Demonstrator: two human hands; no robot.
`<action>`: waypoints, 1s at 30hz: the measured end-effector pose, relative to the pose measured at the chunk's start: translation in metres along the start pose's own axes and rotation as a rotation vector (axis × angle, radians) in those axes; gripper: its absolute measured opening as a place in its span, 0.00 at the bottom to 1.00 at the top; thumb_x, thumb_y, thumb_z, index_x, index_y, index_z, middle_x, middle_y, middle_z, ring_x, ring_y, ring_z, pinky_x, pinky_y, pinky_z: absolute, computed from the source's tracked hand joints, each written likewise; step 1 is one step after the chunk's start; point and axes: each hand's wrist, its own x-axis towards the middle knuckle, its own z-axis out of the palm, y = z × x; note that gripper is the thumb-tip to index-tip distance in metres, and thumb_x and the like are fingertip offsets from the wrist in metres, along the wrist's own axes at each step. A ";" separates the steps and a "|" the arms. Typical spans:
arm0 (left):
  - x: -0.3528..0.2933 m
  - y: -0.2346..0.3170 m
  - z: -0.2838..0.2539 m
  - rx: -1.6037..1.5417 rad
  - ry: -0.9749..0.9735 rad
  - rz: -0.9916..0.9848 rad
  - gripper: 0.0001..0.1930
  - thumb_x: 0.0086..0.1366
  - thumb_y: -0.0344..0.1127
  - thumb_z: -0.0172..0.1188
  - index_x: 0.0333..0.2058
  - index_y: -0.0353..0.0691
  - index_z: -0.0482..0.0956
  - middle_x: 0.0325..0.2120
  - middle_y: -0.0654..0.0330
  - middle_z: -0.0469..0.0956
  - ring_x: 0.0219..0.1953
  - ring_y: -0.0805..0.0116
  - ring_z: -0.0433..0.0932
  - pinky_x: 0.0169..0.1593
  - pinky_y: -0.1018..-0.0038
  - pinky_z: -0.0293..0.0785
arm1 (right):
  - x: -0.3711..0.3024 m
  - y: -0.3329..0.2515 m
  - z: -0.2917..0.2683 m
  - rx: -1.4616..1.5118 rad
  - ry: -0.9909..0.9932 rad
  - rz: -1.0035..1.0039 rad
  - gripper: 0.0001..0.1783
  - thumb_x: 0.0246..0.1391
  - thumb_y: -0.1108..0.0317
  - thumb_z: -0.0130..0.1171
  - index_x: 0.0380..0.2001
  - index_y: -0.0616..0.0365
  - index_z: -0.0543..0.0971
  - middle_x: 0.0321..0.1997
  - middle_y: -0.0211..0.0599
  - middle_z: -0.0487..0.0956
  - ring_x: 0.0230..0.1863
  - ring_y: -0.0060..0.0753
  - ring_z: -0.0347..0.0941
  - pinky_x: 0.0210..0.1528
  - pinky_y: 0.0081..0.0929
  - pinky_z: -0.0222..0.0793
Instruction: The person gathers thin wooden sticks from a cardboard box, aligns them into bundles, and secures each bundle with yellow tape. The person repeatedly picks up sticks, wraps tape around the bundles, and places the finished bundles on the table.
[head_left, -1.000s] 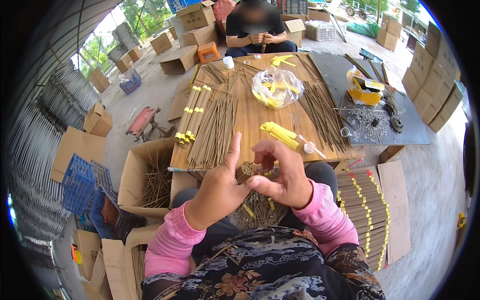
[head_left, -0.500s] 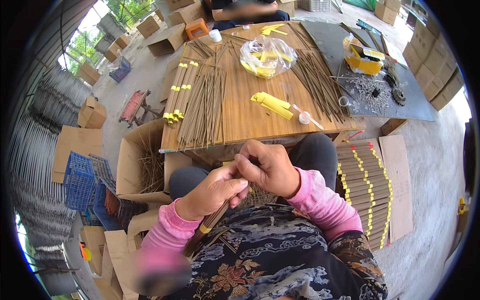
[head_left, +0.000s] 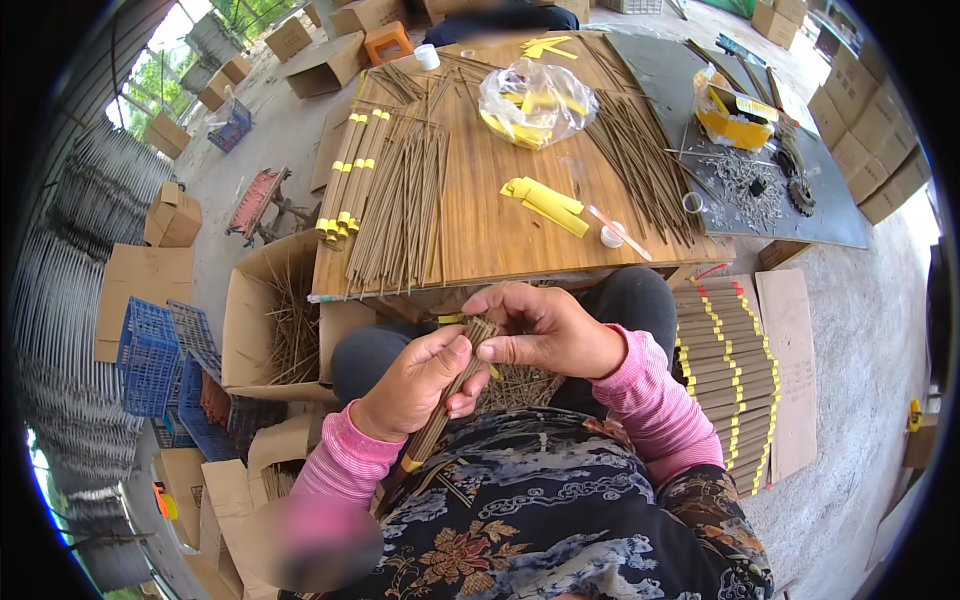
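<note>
A bundle of brown sticks (head_left: 440,412) slants over the person's lap, just short of the worktop's near edge. Its far end points up between the two hands, and a yellow band circles it lower down, by the left wrist.

The left hand (head_left: 420,378) clasps the bundle, its grip closed around the sticks below the far end, with the thumb on top. The right hand (head_left: 555,332) bends around that end, thumb at its right side and forefinger above; whether this grip squeezes or only rests there, I cannot tell.

On the wooden worktop (head_left: 473,222), banded bundles (head_left: 350,178) lie at the left beside a spread of loose sticks (head_left: 398,210). Farther right are yellow strips (head_left: 545,207), with a small white pot (head_left: 611,237) and a pale spatula (head_left: 632,244) near them. A clear plastic bag (head_left: 540,100) with more yellow pieces sits beyond, and another pile of sticks (head_left: 640,165) lies to its right.

Left of the knees, a cardboard carton (head_left: 243,340) holds scattered sticks; to the right, finished-looking rows of banded sticks (head_left: 735,395) lie low down beside flat cardboard (head_left: 787,370).
</note>
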 end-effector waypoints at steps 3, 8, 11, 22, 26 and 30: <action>0.004 -0.003 -0.004 0.042 0.008 -0.002 0.16 0.66 0.47 0.41 0.40 0.39 0.64 0.22 0.62 0.66 0.17 0.80 0.60 0.22 0.83 0.61 | 0.004 0.016 -0.002 0.075 -0.016 -0.006 0.16 0.49 0.70 0.59 0.41 0.63 0.71 0.24 0.24 0.68 0.27 0.14 0.62 0.29 0.15 0.61; 0.009 -0.002 -0.012 0.100 0.049 0.000 0.15 0.68 0.45 0.38 0.37 0.38 0.63 0.21 0.64 0.63 0.18 0.81 0.59 0.23 0.85 0.60 | 0.016 0.024 -0.006 0.204 -0.038 0.076 0.16 0.48 0.72 0.60 0.41 0.63 0.71 0.28 0.25 0.72 0.29 0.13 0.65 0.31 0.14 0.64; 0.012 0.000 -0.022 0.085 0.059 -0.001 0.17 0.66 0.48 0.41 0.37 0.37 0.64 0.20 0.64 0.64 0.16 0.81 0.59 0.22 0.84 0.60 | 0.026 0.028 -0.019 0.279 -0.109 0.223 0.16 0.53 0.66 0.56 0.42 0.64 0.71 0.30 0.27 0.73 0.29 0.14 0.67 0.33 0.14 0.65; 0.020 0.003 -0.059 -0.012 0.113 -0.015 0.17 0.66 0.47 0.43 0.36 0.37 0.66 0.19 0.65 0.64 0.16 0.82 0.59 0.21 0.84 0.60 | 0.077 0.131 -0.114 -1.568 0.488 0.540 0.08 0.43 0.66 0.56 0.25 0.57 0.79 0.33 0.41 0.72 0.38 0.45 0.67 0.38 0.37 0.64; 0.020 0.003 -0.067 -0.028 0.112 -0.021 0.16 0.66 0.46 0.43 0.35 0.37 0.66 0.19 0.65 0.65 0.16 0.81 0.59 0.21 0.84 0.61 | 0.079 0.135 -0.121 -1.574 0.444 0.480 0.08 0.42 0.65 0.57 0.25 0.57 0.79 0.32 0.40 0.72 0.38 0.44 0.67 0.40 0.35 0.63; 0.020 0.004 -0.070 -0.050 0.100 -0.022 0.14 0.67 0.43 0.42 0.36 0.36 0.66 0.19 0.66 0.65 0.17 0.81 0.59 0.22 0.85 0.60 | 0.080 0.135 -0.124 -1.520 0.432 0.407 0.10 0.41 0.63 0.59 0.25 0.58 0.78 0.31 0.40 0.73 0.38 0.43 0.67 0.40 0.37 0.63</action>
